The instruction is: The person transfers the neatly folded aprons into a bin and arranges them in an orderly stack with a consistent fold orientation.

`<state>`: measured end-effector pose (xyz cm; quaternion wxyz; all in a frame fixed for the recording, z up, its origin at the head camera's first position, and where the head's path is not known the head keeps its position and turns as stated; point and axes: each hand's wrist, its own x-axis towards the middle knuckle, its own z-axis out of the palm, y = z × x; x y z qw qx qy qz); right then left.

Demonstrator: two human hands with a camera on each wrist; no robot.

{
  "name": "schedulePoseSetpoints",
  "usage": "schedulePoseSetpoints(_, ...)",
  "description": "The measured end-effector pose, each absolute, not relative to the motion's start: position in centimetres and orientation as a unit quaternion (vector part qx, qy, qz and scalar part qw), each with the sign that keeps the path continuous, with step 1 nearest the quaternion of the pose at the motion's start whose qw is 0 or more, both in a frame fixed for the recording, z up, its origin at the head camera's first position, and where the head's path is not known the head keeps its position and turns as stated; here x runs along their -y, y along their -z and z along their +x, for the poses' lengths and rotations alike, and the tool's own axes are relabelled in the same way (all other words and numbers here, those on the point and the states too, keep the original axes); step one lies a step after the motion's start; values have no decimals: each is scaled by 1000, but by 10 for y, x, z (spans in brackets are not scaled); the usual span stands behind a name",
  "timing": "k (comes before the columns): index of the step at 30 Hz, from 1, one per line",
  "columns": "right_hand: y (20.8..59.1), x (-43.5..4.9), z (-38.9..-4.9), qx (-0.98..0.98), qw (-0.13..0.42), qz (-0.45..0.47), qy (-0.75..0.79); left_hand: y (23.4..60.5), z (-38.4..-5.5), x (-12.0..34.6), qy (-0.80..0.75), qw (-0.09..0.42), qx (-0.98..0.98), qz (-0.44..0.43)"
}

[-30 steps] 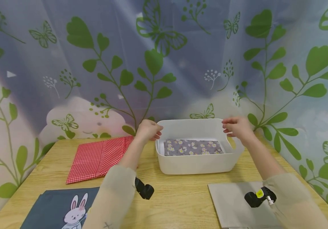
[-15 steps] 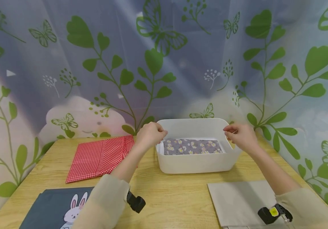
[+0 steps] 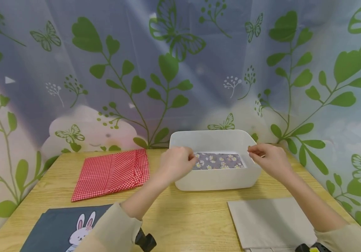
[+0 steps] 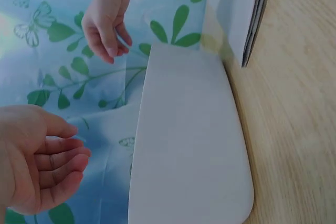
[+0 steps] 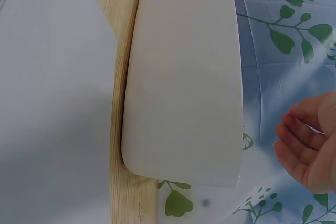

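Note:
A white bin (image 3: 216,180) stands at the back of the table, with a folded grey daisy-print cloth (image 3: 219,161) lying flat inside. My left hand (image 3: 177,162) hovers above the bin's left front part, covering that corner in the head view. In the left wrist view its fingers curl loosely around nothing, apart from the white wall. Over the bin's right end is my right hand (image 3: 270,157), its fingers also loosely bent. A gap separates it from the bin (image 5: 184,77) in the right wrist view.
A red gingham cloth (image 3: 109,173) lies folded on the left, in front of which is a dark cloth (image 3: 54,224) with a rabbit print. Folded beige fabric (image 3: 268,222) occupies the front right. A leaf-patterned curtain (image 3: 199,87) hangs behind the table.
Both hands have come away from the bin's rim and drawn back toward me. The left one has also shifted to the right, uncovering more of the gingham cloth.

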<state>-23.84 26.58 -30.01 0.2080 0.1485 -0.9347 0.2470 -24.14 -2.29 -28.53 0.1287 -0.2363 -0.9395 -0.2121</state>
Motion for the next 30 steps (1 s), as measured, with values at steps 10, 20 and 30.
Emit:
schedulePoseSetpoints(10, 309, -272, -222, 937, 213, 181, -208, 298, -222, 8, 143, 211, 924, -286)
schedulePoseSetpoints(20, 318, -288, -210, 936, 251, 174, -174, 324, -210, -8, 133, 219, 906, -338)
schedulePoseSetpoints(30, 323, -307, -198, 958, 212, 133, -137, 354, -204, -27, 92, 224, 899, -365)
